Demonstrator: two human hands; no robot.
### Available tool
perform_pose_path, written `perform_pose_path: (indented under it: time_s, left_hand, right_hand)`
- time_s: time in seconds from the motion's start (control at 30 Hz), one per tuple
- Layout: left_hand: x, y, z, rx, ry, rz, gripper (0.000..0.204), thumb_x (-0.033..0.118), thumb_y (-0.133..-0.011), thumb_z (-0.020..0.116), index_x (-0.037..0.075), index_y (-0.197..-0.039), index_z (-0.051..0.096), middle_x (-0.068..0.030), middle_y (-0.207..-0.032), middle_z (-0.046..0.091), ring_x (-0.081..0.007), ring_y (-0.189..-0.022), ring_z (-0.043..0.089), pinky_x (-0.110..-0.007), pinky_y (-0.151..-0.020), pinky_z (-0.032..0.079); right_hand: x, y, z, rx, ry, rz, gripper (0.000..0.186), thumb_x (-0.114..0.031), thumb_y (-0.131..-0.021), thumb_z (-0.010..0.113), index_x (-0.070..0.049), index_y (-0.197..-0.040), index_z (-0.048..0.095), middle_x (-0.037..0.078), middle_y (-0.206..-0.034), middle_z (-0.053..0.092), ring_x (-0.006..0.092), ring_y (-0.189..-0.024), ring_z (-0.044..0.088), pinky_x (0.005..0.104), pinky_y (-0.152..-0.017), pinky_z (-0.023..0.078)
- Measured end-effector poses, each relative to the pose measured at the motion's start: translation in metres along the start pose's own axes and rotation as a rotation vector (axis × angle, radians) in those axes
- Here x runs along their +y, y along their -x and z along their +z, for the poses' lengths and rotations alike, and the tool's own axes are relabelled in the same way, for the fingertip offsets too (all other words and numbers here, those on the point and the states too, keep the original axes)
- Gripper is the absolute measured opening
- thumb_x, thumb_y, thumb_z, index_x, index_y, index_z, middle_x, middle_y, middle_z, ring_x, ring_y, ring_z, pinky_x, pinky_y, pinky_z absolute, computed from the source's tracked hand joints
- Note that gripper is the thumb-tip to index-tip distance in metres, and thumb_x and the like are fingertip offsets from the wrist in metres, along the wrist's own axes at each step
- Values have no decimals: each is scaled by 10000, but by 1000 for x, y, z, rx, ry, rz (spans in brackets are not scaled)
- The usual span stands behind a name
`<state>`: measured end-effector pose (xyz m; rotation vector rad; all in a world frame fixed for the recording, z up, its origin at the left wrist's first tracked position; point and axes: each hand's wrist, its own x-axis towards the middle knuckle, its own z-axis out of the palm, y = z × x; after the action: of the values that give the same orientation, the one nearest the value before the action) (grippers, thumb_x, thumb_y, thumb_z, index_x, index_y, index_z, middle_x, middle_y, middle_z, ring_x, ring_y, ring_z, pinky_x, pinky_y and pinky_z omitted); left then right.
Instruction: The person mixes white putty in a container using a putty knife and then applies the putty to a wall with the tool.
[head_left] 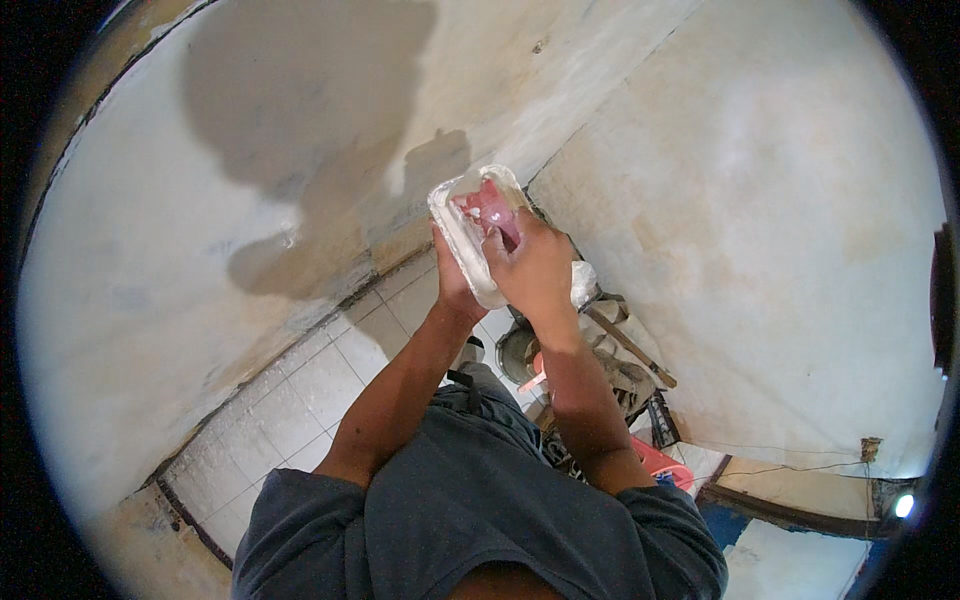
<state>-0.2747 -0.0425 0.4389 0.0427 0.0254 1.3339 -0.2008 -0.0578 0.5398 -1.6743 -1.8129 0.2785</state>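
Observation:
A white rectangular tray (455, 222) smeared with white paste is held up at chest height near the middle of the view. My left hand (455, 275) grips it from the left side, with most fingers hidden beneath it. My right hand (533, 260) reaches over the right side, fingers closed on a pink object (485, 205) inside the tray, which has white smears on it. Its exact kind is hard to make out.
Pale patched walls (760, 180) meet in a corner ahead. On the tiled floor (320, 380) below stand a round bucket (515, 355), a wooden handle (630, 345), piled sacking and a red plastic basin (662, 460). Thin wires cross low on the right wall.

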Motion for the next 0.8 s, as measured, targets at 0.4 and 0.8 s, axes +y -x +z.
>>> perform_pose_path:
  time_s: [0.4,0.8]
  left_hand:
    - [5,10,23,124,-78,-98,754,727,-914,241,151,-1334,487,-87,-1236,586,-256,-1126,577,-417,-997,461]
    - [13,11,4,-159,-164,-126,671,635,-975,190,153,-1359,456,-72,-1277,561,-245,-1154,558,-407,-1015,445]
  right_hand:
    - [7,-3,-7,-55,-28,20,208,-183,-790,655,16,-794,594,246,-731,633,431,-700,639,472,-645,505]
    - [12,1,-4,-102,-46,-43,218,-179,-789,648,25,-855,607,245,-761,637,443,-741,629,463,-672,501]
